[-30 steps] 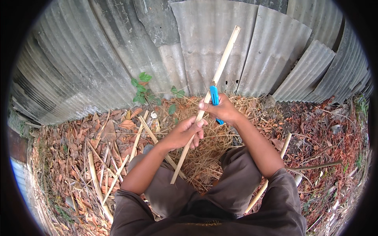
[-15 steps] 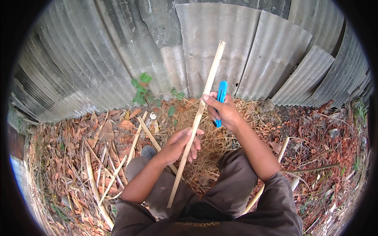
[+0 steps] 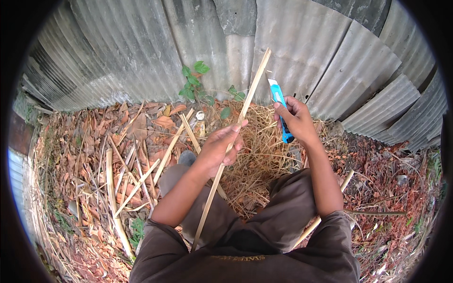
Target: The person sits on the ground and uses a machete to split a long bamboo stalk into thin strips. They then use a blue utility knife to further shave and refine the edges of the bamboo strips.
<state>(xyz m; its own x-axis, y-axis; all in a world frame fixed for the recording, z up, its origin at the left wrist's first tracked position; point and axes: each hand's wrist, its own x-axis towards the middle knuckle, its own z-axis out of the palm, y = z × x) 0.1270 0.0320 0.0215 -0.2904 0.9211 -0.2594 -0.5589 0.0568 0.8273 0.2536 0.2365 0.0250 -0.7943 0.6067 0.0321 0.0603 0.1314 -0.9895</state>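
My left hand point(image 3: 221, 148) is closed around a long, pale wooden strip point(image 3: 257, 82), which slants from my lap up to the far right. In my right hand point(image 3: 293, 119) is a blue utility knife point(image 3: 278, 96), its blade out and pointing away from me. The blade is beside the strip's upper part, with a gap between them. A tiny pale shaving hangs in the air near the blade tip. The strip's lower end lies over my left thigh.
Dry leaves point(image 3: 163, 121) and straw point(image 3: 257, 155) cover the ground. Several cut sticks point(image 3: 111, 181) lie at my left, and another stick point(image 3: 347, 180) at my right. A corrugated metal fence point(image 3: 297, 42) stands ahead, with a green plant point(image 3: 191, 82) at its foot.
My right hand has let go of the strip and moved right with the knife, whose blade now points away. My left hand still grips the strip. The view has shifted left.
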